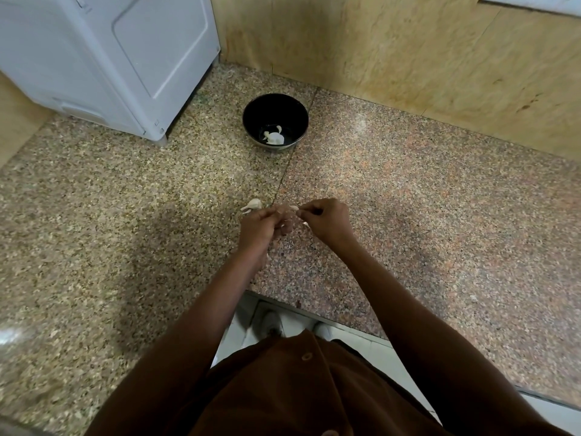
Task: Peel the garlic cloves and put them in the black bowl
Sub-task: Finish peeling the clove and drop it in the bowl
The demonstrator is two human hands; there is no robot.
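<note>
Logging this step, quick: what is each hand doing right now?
Left hand: fingers curled, gripping a garlic clove.
Right hand: pinching the same clove, apparently at its skin.

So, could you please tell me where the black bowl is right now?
In the head view the black bowl sits on the granite counter, far centre, beyond both hands and right of the white appliance.

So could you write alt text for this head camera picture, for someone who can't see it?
Seen from above, a person's left hand and right hand pinch a garlic clove between them over a speckled stone counter. Another garlic piece lies just beyond the left hand, and farther back a black bowl holds a few pale cloves, beside a white appliance.
</note>
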